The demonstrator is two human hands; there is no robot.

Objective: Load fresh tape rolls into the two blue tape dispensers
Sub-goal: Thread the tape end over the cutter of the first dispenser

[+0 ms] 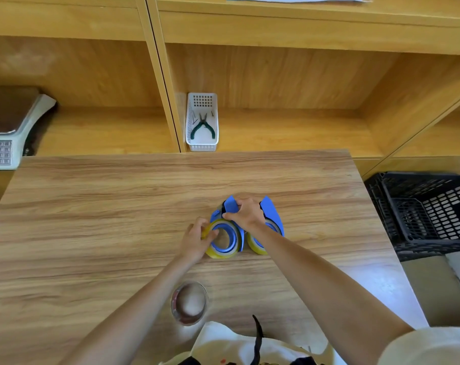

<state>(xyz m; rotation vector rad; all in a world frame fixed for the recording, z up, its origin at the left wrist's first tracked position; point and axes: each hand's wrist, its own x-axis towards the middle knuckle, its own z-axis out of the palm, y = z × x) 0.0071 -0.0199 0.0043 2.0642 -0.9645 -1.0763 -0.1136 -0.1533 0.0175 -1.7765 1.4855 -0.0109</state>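
Observation:
Two blue tape dispensers stand side by side on the wooden table (91,206), each with a yellowish tape roll on its hub. On the left dispenser (230,206), the tape roll (218,252) is gripped at its left rim by my left hand (197,239). My right hand (246,213) pinches that dispenser's upper front part. The right dispenser (272,210) with its roll (253,245) stands just behind my right wrist, partly hidden by it.
A spent clear tape core (189,302) lies on the table near me. A white basket (202,122) with green-handled pliers sits on the shelf behind. A scale (10,127) is at the left and a black crate (429,209) at the right.

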